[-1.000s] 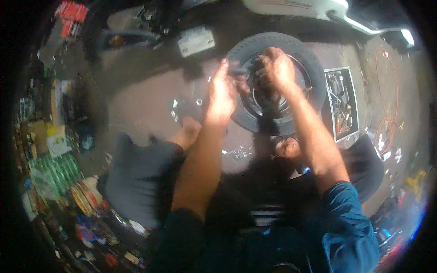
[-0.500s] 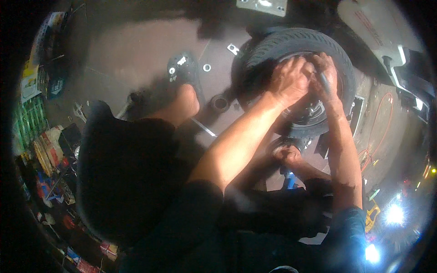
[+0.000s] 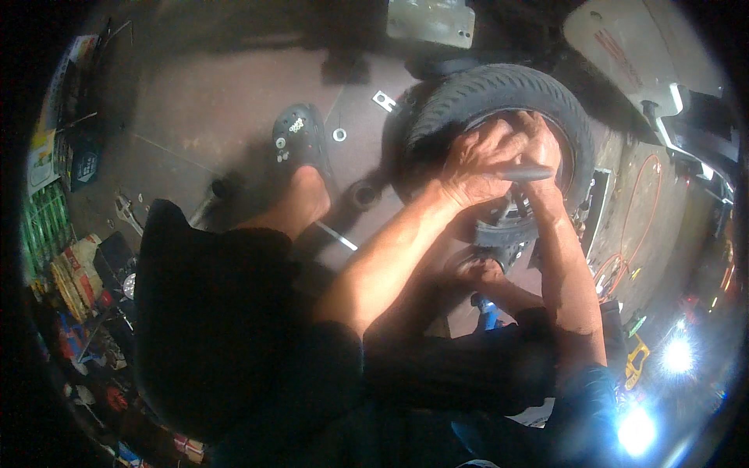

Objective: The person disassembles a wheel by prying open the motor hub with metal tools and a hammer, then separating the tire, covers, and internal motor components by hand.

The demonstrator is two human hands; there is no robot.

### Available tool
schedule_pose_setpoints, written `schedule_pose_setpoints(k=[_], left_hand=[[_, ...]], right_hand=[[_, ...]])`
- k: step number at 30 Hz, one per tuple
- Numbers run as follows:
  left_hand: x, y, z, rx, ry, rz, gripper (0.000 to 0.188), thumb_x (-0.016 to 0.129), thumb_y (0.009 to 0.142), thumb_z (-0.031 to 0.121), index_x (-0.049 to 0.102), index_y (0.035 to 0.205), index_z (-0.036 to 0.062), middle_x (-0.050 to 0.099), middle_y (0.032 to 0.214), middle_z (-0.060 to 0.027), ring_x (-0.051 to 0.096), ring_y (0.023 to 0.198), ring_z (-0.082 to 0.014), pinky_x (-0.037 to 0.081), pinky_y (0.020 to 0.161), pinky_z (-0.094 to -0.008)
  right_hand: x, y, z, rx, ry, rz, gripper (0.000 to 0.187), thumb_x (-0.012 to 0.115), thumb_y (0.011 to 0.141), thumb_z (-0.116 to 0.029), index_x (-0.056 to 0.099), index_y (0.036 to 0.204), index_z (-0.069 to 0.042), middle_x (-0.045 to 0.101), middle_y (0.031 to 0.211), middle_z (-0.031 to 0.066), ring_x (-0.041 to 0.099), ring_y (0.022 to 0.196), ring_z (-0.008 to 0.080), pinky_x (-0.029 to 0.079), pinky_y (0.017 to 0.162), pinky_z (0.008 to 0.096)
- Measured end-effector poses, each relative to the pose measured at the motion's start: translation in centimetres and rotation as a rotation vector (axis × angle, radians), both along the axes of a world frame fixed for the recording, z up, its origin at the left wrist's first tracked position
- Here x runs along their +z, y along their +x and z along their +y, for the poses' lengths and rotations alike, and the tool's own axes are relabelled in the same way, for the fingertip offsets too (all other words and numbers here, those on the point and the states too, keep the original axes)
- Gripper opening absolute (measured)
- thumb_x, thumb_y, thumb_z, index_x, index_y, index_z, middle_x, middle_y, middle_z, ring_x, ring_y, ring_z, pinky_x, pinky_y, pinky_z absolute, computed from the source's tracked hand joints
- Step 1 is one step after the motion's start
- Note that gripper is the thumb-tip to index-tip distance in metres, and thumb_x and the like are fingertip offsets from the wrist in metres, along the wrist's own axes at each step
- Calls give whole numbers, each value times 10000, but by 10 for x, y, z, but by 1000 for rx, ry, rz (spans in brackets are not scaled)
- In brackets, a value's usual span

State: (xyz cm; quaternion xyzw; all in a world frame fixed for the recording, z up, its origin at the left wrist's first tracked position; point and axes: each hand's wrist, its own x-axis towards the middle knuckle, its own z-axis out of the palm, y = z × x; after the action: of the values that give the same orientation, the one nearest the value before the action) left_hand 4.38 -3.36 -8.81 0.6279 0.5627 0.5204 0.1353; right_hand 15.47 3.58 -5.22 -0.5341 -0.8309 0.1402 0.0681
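Observation:
A black-tyred wheel (image 3: pixel 499 86) sits in front of me, its metal rim partly hidden under my hands. My left hand (image 3: pixel 477 164) is closed over the wheel's middle, fingers curled against my other hand; what they grip is hidden. Beside it, my right hand (image 3: pixel 540 148) is closed round a dark grey rod-like tool (image 3: pixel 524 172), which lies crosswise with a tapered end. Its far part is covered by the fingers. Below the hands, spokes and the hub (image 3: pixel 511 207) show in part.
A slotted metal plate (image 3: pixel 384 101), a washer (image 3: pixel 339 135) and a dark ring (image 3: pixel 362 195) lie on the floor left of the wheel. My shod foot (image 3: pixel 300 144) is nearby. A wrench (image 3: pixel 127 212) and crowded tools line the left; an orange hose (image 3: pixel 636 210) curves at right.
The grey tool has swung from nearly upright to crosswise. Both hands are lower and closer together over the wheel. The whole view has shifted slightly.

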Motion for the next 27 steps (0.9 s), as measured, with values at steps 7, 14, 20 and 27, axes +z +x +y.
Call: schedule_pose_setpoints(k=[7,14,20,27], left_hand=[[-8,-1,8,83,107,30,175,650,721,138,570,858,64,594,819,-98,600,697,-271,498,590,-373],[0,-1,18,145,-44,39,149,665,716,167,581,805,83,590,772,-111,609,677,-302,508,609,-390],[-7,-9,19,-1,51,89,116,582,770,130,611,872,82,585,845,-95,608,724,-296,515,633,-373],[8,-12,21,205,222,40,147,626,775,146,565,705,32,566,609,-110,584,538,-270,484,541,-330]], right_hand=[[-9,-3,-6,73,157,112,137,535,729,-90,558,862,-66,564,881,135,577,825,368,463,696,439],[-27,-4,-5,23,202,204,153,557,750,-186,617,848,-86,594,830,141,588,841,356,468,719,425],[-39,2,-1,79,396,159,152,587,711,-193,629,829,-107,609,799,103,610,741,306,486,635,399],[-37,-6,-3,57,340,108,163,589,739,-219,622,838,-93,605,805,112,604,742,318,485,651,420]])
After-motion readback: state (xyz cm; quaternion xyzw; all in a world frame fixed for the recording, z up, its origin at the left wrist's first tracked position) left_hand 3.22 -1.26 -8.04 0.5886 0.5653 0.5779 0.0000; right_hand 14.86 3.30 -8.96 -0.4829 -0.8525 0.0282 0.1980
